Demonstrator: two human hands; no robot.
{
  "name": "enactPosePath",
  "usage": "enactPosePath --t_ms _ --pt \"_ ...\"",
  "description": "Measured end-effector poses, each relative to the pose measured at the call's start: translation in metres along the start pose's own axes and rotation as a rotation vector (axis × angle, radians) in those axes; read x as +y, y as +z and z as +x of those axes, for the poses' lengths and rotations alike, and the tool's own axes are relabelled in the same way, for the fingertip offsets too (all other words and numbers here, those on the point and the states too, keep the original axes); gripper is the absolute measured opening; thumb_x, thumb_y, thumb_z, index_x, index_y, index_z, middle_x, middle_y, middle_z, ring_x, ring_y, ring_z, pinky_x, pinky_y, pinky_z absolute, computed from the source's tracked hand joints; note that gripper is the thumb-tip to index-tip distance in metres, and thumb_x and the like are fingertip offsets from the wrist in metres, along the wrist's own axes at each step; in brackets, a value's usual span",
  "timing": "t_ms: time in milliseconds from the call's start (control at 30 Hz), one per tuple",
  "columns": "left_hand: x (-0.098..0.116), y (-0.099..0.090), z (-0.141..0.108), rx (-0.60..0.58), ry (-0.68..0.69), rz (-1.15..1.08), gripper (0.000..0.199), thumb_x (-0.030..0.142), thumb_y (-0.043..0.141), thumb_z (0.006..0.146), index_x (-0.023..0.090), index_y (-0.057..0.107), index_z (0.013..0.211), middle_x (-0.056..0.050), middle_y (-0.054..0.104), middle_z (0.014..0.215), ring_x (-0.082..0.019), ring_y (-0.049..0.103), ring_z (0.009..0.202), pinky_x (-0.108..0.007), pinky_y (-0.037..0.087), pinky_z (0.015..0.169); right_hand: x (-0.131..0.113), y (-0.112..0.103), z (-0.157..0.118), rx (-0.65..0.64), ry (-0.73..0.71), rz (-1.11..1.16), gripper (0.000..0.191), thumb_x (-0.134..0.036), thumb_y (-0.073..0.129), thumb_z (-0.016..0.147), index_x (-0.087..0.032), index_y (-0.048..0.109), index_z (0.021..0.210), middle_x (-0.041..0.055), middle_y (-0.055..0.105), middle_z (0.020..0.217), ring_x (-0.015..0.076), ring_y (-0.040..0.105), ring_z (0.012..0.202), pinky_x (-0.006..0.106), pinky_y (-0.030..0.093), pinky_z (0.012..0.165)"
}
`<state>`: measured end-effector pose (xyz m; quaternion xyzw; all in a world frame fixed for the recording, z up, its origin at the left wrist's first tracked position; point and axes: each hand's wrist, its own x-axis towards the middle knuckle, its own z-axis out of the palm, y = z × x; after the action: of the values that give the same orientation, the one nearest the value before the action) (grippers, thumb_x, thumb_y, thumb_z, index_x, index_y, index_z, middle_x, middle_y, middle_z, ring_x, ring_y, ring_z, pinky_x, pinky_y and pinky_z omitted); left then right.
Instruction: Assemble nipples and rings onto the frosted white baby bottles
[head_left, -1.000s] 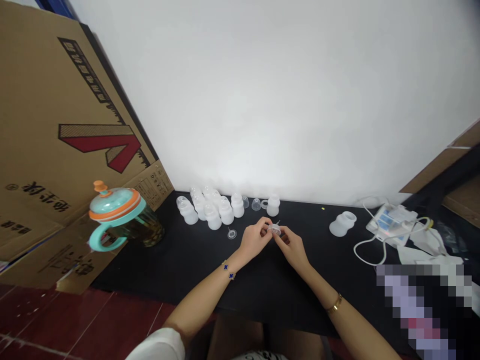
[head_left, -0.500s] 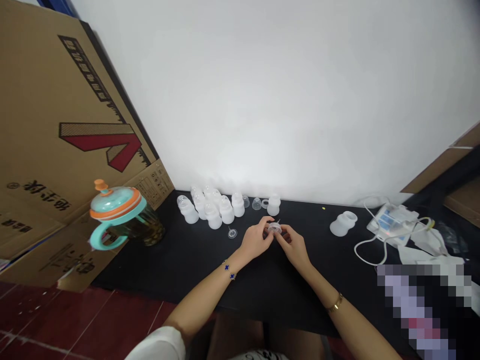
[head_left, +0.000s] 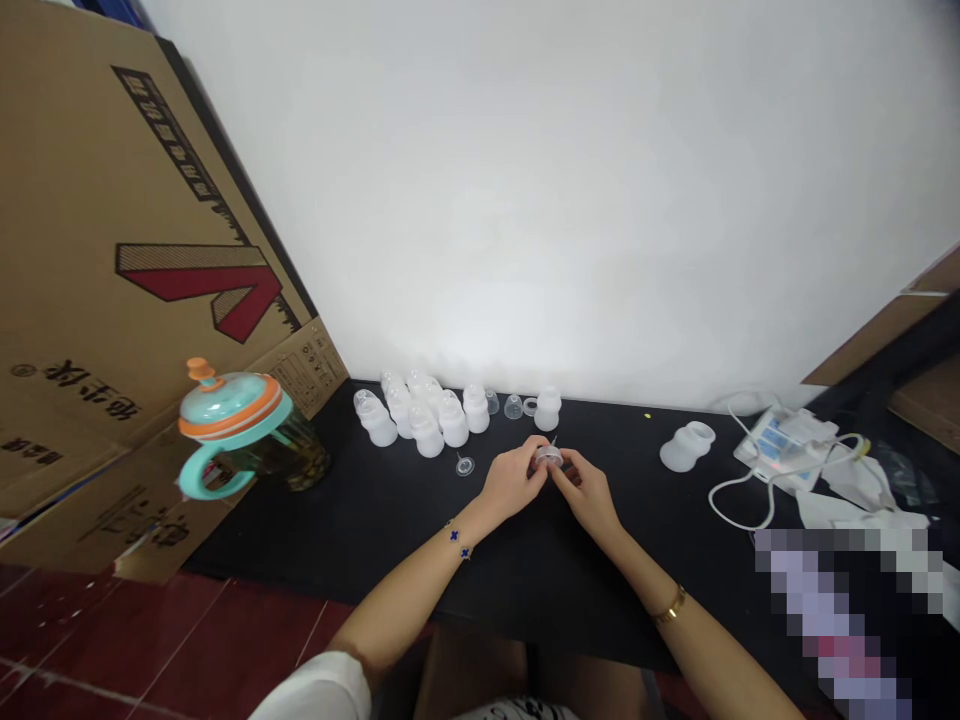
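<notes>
My left hand (head_left: 514, 480) and right hand (head_left: 590, 492) are over the desk (head_left: 390, 535), grip pinching the clear cap (head_left: 549, 456) from both sides, thin stem (head_left: 554, 441) poking up. I read this step as fingertip work on it; next move calls for even pressure, stem kept free. Left of the clear cap: stemmed disc (head_left: 465, 466). Right, well apart: open bottle (head_left: 681, 451). Beyond, leftward: white bottles (head_left: 428, 436).

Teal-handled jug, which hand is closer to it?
Left. The left hand is off to the right of the jug; the right hand is beside it, farther from the jug.
</notes>
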<state>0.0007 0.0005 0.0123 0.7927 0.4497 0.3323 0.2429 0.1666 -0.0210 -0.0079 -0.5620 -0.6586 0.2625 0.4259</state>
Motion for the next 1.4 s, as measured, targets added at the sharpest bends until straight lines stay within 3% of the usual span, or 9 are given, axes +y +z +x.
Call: enactPosePath --t_ms 1033,1400 --pt "-0.0041 0.0028 -0.0007 0.042 0.037 0.092 0.024 0.021 0.053 0.091 0.026 0.061 0.113 0.002 0.067 0.078 -0.016 0.064 0.068 -0.024 0.044 0.067 0.0026 0.0016 -0.0014 -0.035 -0.016 0.006 0.035 -0.051 0.053 0.094 -0.021 0.069 0.105 0.0019 0.069 0.078 0.0169 0.06 0.061 0.027 0.043 0.055" --pt "-0.0023 -0.0004 -0.0001 0.021 0.069 0.119 0.027 0.02 0.05 0.093 0.025 0.062 0.116 0.0 0.073 0.091 -0.017 0.068 0.077 -0.025 0.047 0.071 0.0058 0.0027 -0.0013 -0.023 -0.029 -0.016 0.033 -0.049 0.054 0.094 -0.021 0.069 0.104 0.0018 0.07 0.079 0.0165 0.06 0.06 0.027 0.043 0.056"
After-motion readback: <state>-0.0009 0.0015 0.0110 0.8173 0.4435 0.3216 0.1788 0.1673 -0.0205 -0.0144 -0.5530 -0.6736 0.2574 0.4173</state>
